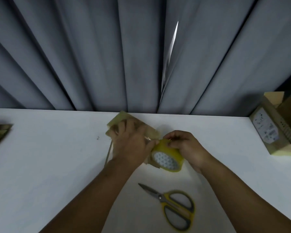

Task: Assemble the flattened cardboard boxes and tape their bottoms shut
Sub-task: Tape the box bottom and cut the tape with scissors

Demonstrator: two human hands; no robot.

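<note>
- A big gray curtain (91, 56) hangs at the far side.
- The white surface (49, 157) holds the things.
- Both arms reach in from the near side and meet in the middle.
- The left hand (131, 143) lies palm down on a small cardboard box (120, 118) in the middle, fingers stretched out, pressing it.
- The right hand (183, 145) is just right of it, fingers curled round a yellow tape roll (166, 158) that touches the box.
- An open box (275, 125) sits far right.
- Yellow scissors (173, 204) lie near.
</note>
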